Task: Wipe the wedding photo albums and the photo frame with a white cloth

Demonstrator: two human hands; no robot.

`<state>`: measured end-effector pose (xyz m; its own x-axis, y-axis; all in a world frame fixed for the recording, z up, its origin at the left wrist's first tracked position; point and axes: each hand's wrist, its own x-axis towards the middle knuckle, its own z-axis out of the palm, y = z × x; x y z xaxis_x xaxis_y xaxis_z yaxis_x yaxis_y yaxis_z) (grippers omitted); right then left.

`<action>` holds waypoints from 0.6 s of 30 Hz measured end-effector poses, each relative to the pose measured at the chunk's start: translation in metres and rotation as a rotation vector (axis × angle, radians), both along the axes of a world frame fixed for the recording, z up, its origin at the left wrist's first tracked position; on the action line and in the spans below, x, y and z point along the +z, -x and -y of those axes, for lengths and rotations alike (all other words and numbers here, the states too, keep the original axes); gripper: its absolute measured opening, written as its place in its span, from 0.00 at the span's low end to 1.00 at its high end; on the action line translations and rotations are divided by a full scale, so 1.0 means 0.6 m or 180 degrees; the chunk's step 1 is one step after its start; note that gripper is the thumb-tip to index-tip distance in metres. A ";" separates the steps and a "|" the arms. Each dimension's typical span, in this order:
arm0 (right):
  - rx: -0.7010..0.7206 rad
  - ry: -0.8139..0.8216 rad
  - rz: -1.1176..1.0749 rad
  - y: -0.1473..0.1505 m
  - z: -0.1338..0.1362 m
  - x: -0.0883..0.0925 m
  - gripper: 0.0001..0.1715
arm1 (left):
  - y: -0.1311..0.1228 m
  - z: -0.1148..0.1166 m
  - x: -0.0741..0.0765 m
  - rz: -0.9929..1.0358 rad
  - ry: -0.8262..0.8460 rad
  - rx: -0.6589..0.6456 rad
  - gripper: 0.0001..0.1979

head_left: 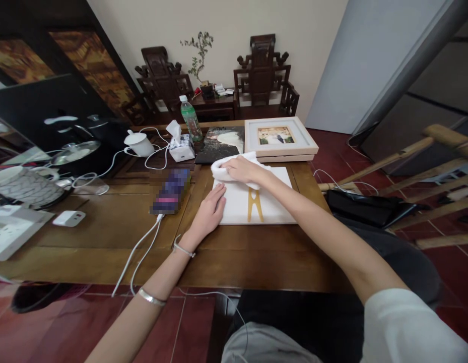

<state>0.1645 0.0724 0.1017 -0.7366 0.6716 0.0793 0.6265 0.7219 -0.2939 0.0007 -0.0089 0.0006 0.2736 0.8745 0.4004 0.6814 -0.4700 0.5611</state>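
Note:
A white flat board (271,209) with a gold mark lies on the wooden table (105,237). My left hand (209,212) rests flat on the board's left edge, fingers stretched out. My right hand (243,170) presses a white cloth (219,170) onto the board's far left corner, fingers curled over it. A framed photo (279,136) lies just beyond the cloth, and a dark photo print (218,143) sits to its left.
A phone (170,191) on a white cable lies left of the board. Further left stand a tissue box (181,146), a green bottle (190,118), a white teapot (138,143), lids and a charger (69,218). A black bag (365,209) sits at right; carved chairs (262,75) stand behind.

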 end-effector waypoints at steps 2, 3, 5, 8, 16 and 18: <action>-0.0148 0.0027 -0.0069 -0.040 -0.009 0.003 0.25 | 0.000 -0.001 -0.003 0.0058 -0.0003 -0.0012 0.21; -0.0277 0.0092 -0.0143 -0.064 -0.012 0.003 0.25 | 0.000 -0.001 -0.003 0.0091 -0.0004 -0.0015 0.21; -0.0566 0.0197 -0.0322 -0.113 -0.013 0.000 0.26 | 0.000 -0.001 -0.003 0.0136 0.0009 -0.0016 0.21; -0.0932 0.0151 -0.0440 -0.175 0.012 -0.014 0.27 | -0.001 0.000 -0.001 0.0139 0.0058 -0.0002 0.21; -0.0641 0.0094 0.0041 -0.226 0.213 -0.039 0.26 | -0.003 0.002 0.001 0.0056 0.0080 0.0026 0.22; -0.0522 0.0140 0.0118 -0.231 0.246 -0.034 0.25 | -0.004 0.002 0.001 0.0053 0.0066 0.0027 0.22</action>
<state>0.3031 -0.0753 0.0813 -0.6188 0.7852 0.0220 0.7458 0.5961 -0.2974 0.0030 -0.0100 0.0013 0.2594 0.8850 0.3865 0.6759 -0.4523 0.5819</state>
